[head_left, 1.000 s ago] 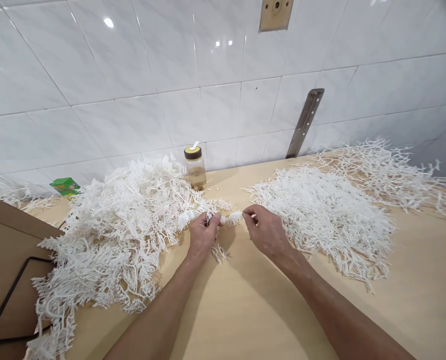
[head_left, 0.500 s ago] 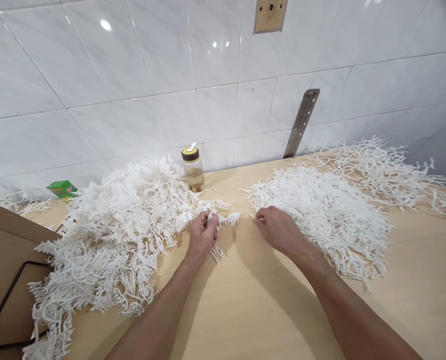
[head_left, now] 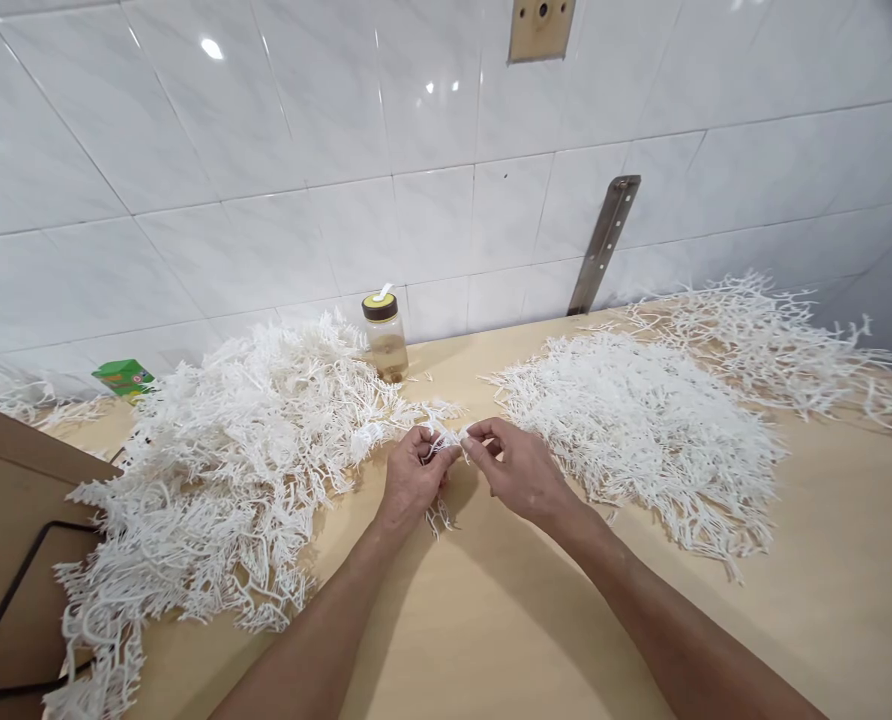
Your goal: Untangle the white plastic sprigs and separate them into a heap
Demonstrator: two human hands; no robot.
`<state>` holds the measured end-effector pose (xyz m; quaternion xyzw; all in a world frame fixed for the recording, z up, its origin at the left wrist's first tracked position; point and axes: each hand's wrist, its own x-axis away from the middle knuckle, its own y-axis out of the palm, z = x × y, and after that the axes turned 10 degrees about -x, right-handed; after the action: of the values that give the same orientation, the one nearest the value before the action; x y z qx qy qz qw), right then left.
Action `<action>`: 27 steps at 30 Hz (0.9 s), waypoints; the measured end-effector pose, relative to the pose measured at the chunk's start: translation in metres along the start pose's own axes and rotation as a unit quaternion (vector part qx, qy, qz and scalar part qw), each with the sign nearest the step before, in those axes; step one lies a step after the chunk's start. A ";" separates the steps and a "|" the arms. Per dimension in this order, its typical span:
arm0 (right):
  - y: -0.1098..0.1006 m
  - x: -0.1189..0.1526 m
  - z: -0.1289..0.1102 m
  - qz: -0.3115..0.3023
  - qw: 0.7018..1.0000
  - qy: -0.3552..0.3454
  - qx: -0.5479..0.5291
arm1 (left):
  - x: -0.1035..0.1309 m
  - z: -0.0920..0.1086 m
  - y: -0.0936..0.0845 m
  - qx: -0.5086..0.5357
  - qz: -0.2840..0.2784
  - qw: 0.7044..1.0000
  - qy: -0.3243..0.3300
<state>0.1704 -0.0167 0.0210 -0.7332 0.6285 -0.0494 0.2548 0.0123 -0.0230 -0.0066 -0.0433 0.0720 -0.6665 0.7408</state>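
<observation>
My left hand (head_left: 414, 478) is closed in a pinch on a white branching strand (head_left: 448, 438), near the right side of a big heap of white strands (head_left: 251, 450). My right hand (head_left: 517, 468) comes in from the other side, thumb and forefinger pinching the same strand's right end. The fingers hide part of the piece. A few white bits (head_left: 438, 516) show just below my left hand. Beyond my right hand lies a flatter pile of white strands (head_left: 663, 430).
A jar with a dark and yellow lid (head_left: 383, 338) stands behind the left heap. Farther left are a green box (head_left: 123, 377) and a brown cardboard panel (head_left: 18, 500). Loose strands (head_left: 776, 340) lie at the back right. A metal strip (head_left: 603, 245) leans on the tiled wall.
My right hand has moved left from the edge of the right pile to meet my left hand, and now pinches the strand's end. My left hand has shifted slightly right.
</observation>
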 end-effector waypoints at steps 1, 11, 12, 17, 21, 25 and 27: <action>0.001 0.000 0.000 -0.019 1.000 0.019 -0.011 | 0.000 -0.001 0.000 0.001 -0.009 1.000 -0.001; -0.005 -0.004 0.004 -0.042 0.998 0.048 -0.029 | 0.003 0.008 -0.006 0.001 -0.063 0.997 0.035; -0.005 -0.004 0.003 -0.043 0.998 0.036 -0.029 | 0.003 0.010 -0.007 0.014 -0.070 0.997 0.016; -0.006 -0.003 0.001 -0.053 0.997 -0.041 -0.024 | 0.004 0.015 -0.009 0.027 -0.070 0.996 -0.058; -0.007 -0.002 0.001 -0.062 0.996 -0.052 -0.042 | 0.003 0.017 -0.008 0.038 -0.095 0.993 -0.063; -0.006 -0.003 0.001 -0.051 0.995 -0.040 -0.071 | 0.003 0.017 -0.007 0.038 -0.119 0.990 -0.069; -0.006 -0.004 0.001 -0.045 0.995 -0.036 -0.077 | 0.002 0.016 -0.007 0.030 -0.128 0.989 -0.069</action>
<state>0.1752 -0.0121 0.0237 -0.7791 0.5876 0.0142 0.2179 0.0079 -0.0262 0.0101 -0.0753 -0.0054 -0.7529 0.6538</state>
